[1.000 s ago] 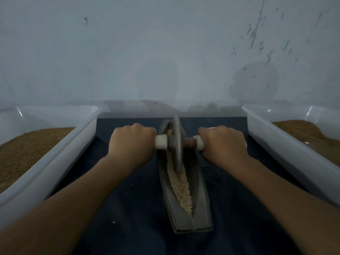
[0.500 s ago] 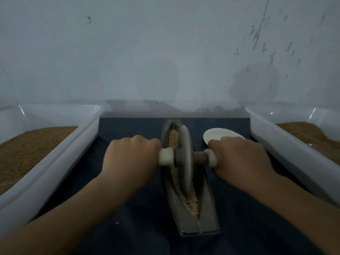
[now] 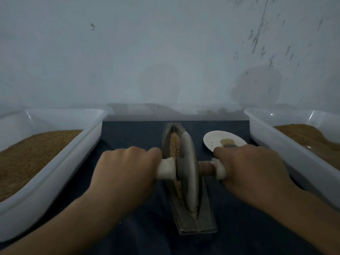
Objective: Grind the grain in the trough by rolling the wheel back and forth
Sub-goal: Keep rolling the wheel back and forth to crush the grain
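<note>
Head view:
- A dark blue cloth (image 3: 128, 137) covers the work surface. It runs back to a pale, bare wall (image 3: 165, 52), which carries dark streaks and flecks (image 3: 257, 37) on its upper right.
- The trough (image 3: 200, 221), a narrow grey boat shape, lies lengthwise on the cloth in the middle, pointing away from the person.
- The wheel (image 3: 189, 170) stands on edge in the trough, towards its near half. Grain (image 3: 174, 144) shows in the channel beyond it, and a thin line of it along the wheel's left side.
- The left hand (image 3: 127, 168) is curled tight round the white-wrapped left handle (image 3: 166, 168).
- The right hand (image 3: 252, 168) is clamped in the same way on the right handle (image 3: 219, 168), with a brown stretch of axle (image 3: 205, 168) bare between it and the wheel.
- A white left tub (image 3: 55, 172) sits on the left edge of the cloth, holding brown granular fill (image 3: 31, 151).
- A matching right tub (image 3: 287, 144) on the right holds a similar brown heap (image 3: 309, 137).
- A small white plate (image 3: 213, 138) rests between the trough and the right tub, partly hidden by the right hand. On it is a small bristled object (image 3: 229, 142), too blurred to identify.
- A translucent container (image 3: 132, 109) stands at the back against the wall.
</note>
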